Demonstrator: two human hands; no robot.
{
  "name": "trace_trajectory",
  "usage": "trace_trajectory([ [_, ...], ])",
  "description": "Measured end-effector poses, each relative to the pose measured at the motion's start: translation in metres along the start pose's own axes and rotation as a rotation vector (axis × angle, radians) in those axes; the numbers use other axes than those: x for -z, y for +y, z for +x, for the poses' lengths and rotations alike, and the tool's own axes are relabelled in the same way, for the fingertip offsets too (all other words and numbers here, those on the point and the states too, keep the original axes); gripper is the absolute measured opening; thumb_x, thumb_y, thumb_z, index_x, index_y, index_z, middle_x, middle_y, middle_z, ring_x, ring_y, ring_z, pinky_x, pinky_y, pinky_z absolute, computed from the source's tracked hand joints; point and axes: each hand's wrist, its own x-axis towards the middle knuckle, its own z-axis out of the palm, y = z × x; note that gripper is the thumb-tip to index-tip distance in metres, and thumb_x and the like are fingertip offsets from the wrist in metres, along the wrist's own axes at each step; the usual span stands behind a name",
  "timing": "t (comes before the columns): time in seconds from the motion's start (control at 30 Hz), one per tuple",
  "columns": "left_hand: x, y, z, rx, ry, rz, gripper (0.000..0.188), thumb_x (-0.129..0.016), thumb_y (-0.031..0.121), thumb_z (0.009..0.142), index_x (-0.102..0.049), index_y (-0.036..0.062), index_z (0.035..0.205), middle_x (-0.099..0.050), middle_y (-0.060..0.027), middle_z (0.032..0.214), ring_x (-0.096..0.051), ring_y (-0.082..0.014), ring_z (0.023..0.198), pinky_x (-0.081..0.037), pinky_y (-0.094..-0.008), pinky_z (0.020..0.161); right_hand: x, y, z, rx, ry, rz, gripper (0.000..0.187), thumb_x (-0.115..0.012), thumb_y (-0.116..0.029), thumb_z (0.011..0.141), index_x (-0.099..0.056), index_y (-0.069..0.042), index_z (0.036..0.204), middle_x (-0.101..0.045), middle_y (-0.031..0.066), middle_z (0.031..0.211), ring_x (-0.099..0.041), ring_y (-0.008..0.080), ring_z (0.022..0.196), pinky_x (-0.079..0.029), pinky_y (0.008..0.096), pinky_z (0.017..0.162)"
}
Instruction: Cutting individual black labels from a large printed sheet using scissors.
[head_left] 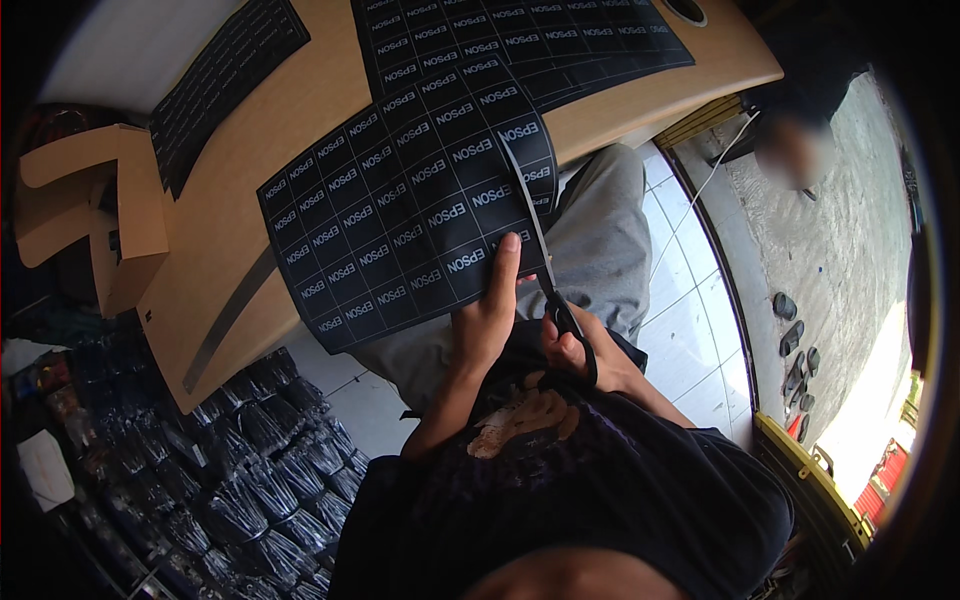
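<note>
A black sheet, printed in white with a grid of label-like rectangles, is held up over my lap and the table's near edge. My left hand grips its lower edge, thumb on top and fingers underneath. In my right hand is a pair of scissors with black handles. One long blade lies over the face of the sheet, running up along the column nearest its right edge. The other blade is hidden beneath the sheet. A strip at the right side hangs beyond the blade.
More printed black sheets lie on the wooden table, a stack at the back and one sheet at left. A metal ruler rests near the corner. An open cardboard box and plastic-wrapped bundles stand left; sandals lie right.
</note>
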Motion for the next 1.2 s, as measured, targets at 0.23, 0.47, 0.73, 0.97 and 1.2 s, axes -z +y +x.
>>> trace_trajectory([
  [0.23, 0.007, -0.014, -0.003, -0.233, -0.032, 0.195, 0.022, -0.059, 0.014, 0.089, -0.058, -0.0063, 0.098, -0.064, -0.0105, 0.086, -0.062, -0.0152, 0.07, -0.049, -0.0256, 0.059, 0.002, -0.016, 0.011, 0.011, -0.025, 0.038, 0.064, -0.047, -0.069, 0.079, -0.042, -0.006, 0.086, -0.042, -0.0005, 0.071, -0.04, 0.0093, 0.065, -0.035, 0.0244, 0.059],
  [0.47, 0.007, -0.012, -0.007, -0.195, -0.022, 0.21, 0.022, -0.058, 0.015, 0.089, -0.059, -0.0051, 0.096, -0.063, -0.0095, 0.084, -0.061, -0.0152, 0.069, -0.049, -0.0259, 0.059, 0.0, -0.012, 0.015, 0.057, -0.002, 0.026, 0.06, -0.047, -0.065, 0.082, -0.042, -0.005, 0.087, -0.042, -0.0003, 0.073, -0.04, 0.01, 0.069, -0.034, 0.0244, 0.063],
  [0.73, 0.007, -0.012, -0.006, -0.194, -0.028, 0.172, 0.022, -0.058, 0.015, 0.089, -0.059, -0.0055, 0.097, -0.063, -0.0105, 0.086, -0.062, -0.0165, 0.073, -0.049, -0.0269, 0.062, 0.002, -0.013, 0.015, 0.051, 0.02, -0.055, 0.053, -0.046, -0.058, 0.087, -0.043, -0.005, 0.089, -0.041, -0.0003, 0.072, -0.039, 0.0086, 0.067, -0.034, 0.0245, 0.06],
  [0.97, 0.008, -0.01, -0.006, -0.193, -0.035, 0.211, 0.022, -0.057, 0.013, 0.089, -0.057, -0.0066, 0.1, -0.063, -0.0117, 0.089, -0.062, -0.0173, 0.075, -0.049, -0.0273, 0.064, -0.002, -0.012, 0.016, 0.017, 0.044, 0.038, 0.048, -0.048, -0.052, 0.089, -0.045, -0.004, 0.092, -0.041, -0.0028, 0.068, -0.038, 0.0061, 0.06, -0.032, 0.0225, 0.053],
  [1.2, 0.006, -0.008, -0.007, -0.223, -0.035, 0.18, 0.022, -0.058, 0.012, 0.089, -0.057, -0.0067, 0.1, -0.063, -0.012, 0.09, -0.061, -0.0175, 0.076, -0.049, -0.0275, 0.065, -0.005, -0.016, 0.016, -0.01, 0.057, 0.122, 0.049, -0.05, -0.049, 0.089, -0.047, -0.002, 0.103, -0.041, -0.004, 0.068, -0.038, 0.0042, 0.057, -0.032, 0.0215, 0.05],
])
